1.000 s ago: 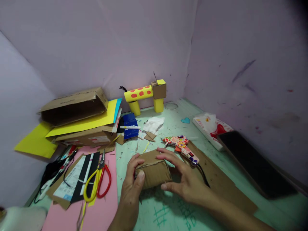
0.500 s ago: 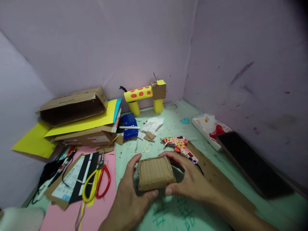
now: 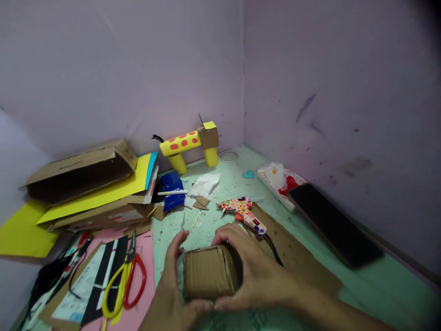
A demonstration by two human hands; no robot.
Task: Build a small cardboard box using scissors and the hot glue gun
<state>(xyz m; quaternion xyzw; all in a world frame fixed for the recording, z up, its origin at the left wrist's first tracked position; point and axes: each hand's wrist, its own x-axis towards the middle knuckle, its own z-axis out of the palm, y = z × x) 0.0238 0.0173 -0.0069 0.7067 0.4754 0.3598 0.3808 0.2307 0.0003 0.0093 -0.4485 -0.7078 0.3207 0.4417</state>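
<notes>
A small cardboard box (image 3: 208, 272) with a ribbed brown top is between my two hands, low over the green table. My left hand (image 3: 175, 285) curves along its left side, thumb at the near edge. My right hand (image 3: 253, 271) is wrapped round its right side, fingers at the far corner and thumb at the near edge. The box's underside is hidden. Beyond my right hand lies a floral hot glue gun (image 3: 243, 214). To the left of my left hand, scissors (image 3: 127, 280) with one yellow and one red handle rest on pink paper (image 3: 147, 257).
A yellow toy animal with red spots (image 3: 181, 143) stands against the back wall. Cardboard boxes (image 3: 82, 170) and yellow paper are stacked at left. On the right are a cardboard sheet (image 3: 303, 250), a dark phone (image 3: 334, 225) and a tissue pack (image 3: 275, 181). Scraps litter the middle.
The camera view has shifted to the right, so the surroundings sit further left. The box has turned slightly and shows more of its right side. Both hands stay around it.
</notes>
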